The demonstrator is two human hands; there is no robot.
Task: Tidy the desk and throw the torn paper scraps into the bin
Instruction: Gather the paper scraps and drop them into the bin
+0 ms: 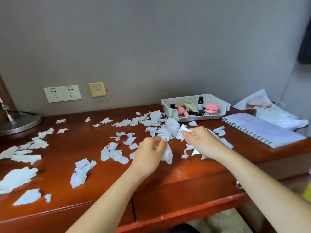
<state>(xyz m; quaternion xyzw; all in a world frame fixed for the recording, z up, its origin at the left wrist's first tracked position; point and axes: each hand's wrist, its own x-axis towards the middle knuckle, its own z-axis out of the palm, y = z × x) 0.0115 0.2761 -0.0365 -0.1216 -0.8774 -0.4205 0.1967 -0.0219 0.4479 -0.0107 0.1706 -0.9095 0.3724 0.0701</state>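
Torn white paper scraps (114, 153) lie scattered over the reddish wooden desk (94, 179), from the far left edge to a denser heap (168, 128) near the white tray. My left hand (149, 153) is closed on a crumpled scrap that hangs below its fingers. My right hand (202, 140) pinches another scrap at its fingertips, just right of the heap. Both hands hover over the desk's middle right. No bin is in view.
A white plastic tray (217, 100) at the back right holds small bottles and pink items. A spiral notebook (262, 130) lies at the right edge, with white cloth (272, 113) behind it. A lamp base (18, 123) stands at the far left. Wall sockets (62, 93) sit above the desk.
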